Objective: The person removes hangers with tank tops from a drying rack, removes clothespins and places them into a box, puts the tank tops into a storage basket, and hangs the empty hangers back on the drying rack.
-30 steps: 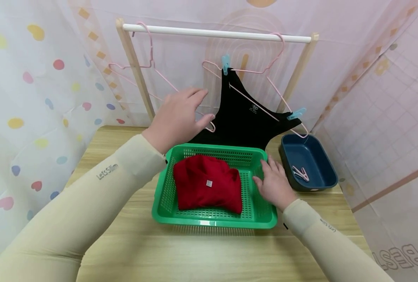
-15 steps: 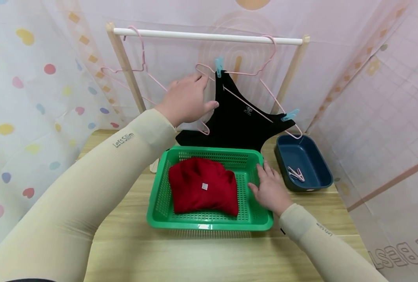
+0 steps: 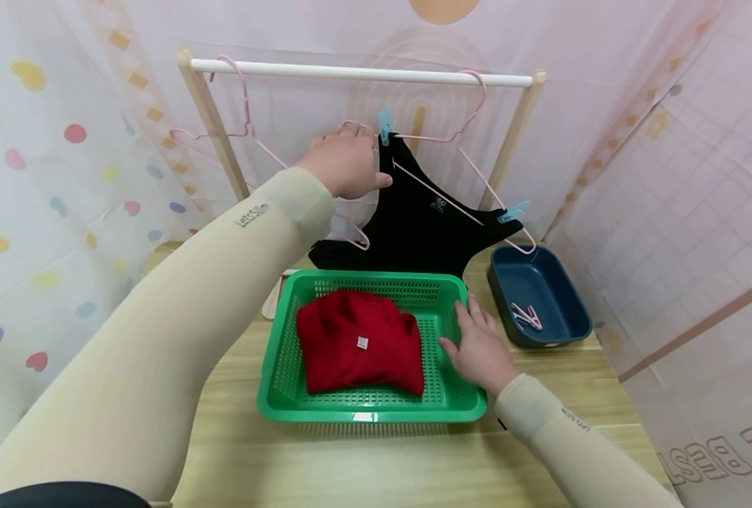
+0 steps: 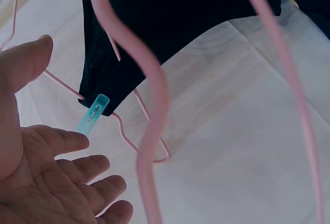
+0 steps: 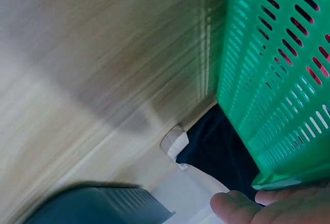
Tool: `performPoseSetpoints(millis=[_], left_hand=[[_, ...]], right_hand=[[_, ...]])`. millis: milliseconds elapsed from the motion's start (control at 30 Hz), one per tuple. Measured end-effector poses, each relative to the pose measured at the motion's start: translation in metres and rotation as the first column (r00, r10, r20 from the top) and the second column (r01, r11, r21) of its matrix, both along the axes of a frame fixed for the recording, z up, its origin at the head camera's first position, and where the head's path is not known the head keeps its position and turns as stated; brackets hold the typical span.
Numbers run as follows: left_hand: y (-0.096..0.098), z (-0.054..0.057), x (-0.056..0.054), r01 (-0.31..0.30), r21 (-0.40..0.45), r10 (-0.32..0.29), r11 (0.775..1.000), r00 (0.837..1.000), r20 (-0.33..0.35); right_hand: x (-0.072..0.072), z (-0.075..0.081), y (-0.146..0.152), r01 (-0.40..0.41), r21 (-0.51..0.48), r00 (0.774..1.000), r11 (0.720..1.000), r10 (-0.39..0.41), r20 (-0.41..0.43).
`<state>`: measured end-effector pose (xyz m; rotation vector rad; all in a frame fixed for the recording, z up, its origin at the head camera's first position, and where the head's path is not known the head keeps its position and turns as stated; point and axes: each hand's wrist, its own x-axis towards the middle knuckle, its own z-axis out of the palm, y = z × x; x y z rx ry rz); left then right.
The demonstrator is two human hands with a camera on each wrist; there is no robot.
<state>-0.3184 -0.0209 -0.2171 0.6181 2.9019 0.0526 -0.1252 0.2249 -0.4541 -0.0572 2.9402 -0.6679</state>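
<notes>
My left hand [image 3: 347, 161], fingers extended, is raised beside the left strap of a black tank top [image 3: 414, 212]. The top hangs tilted from a pink hanger [image 3: 436, 139] by a light-blue clothespin [image 3: 385, 125] at one strap and another blue clothespin [image 3: 514, 212] at the other. In the left wrist view that hand's fingertips are close to the first clothespin [image 4: 94, 114], and the palm holds nothing. My right hand [image 3: 480, 349] rests on the right rim of a green basket [image 3: 370, 416], fingers fairly straight. Inside the basket lies a folded red garment [image 3: 363, 346] with a white label.
A white rail [image 3: 350, 72] on wooden posts carries the hangers. A bare pink hanger [image 3: 247, 106] hangs at its left end. On the wooden table [image 3: 325, 469], right of the basket, stands a dark-blue bin [image 3: 556, 303] with pink and white clothespins [image 3: 528, 317] in it.
My left hand has moved up and right, closer to the black top's left strap and clothespin. My right hand stays at the basket's rim. The head view has shifted slightly.
</notes>
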Motion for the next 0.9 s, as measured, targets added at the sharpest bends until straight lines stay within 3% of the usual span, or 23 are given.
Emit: performPoseSetpoints(millis=[400,767,900], left_hand=[[0.010,0.002,-0.023,-0.031,-0.008,0.032,0.999,0.999,0.034],[0.000,-0.013,-0.042,-0.077,-0.007,0.077,0.997,0.994,0.081],[0.001,-0.015,-0.043,-0.071,-0.020,0.072,0.997,0.993,0.093]], right_hand=[[0.006,-0.009,-0.003,0.033,-0.041,0.999,0.999,-0.033,0.004],[0.007,-0.011,-0.011,0.019,-0.041,1.000,0.999,-0.019,0.000],[0.008,-0.011,-0.011,0.016,-0.050,1.000,0.999,-0.017,-0.006]])
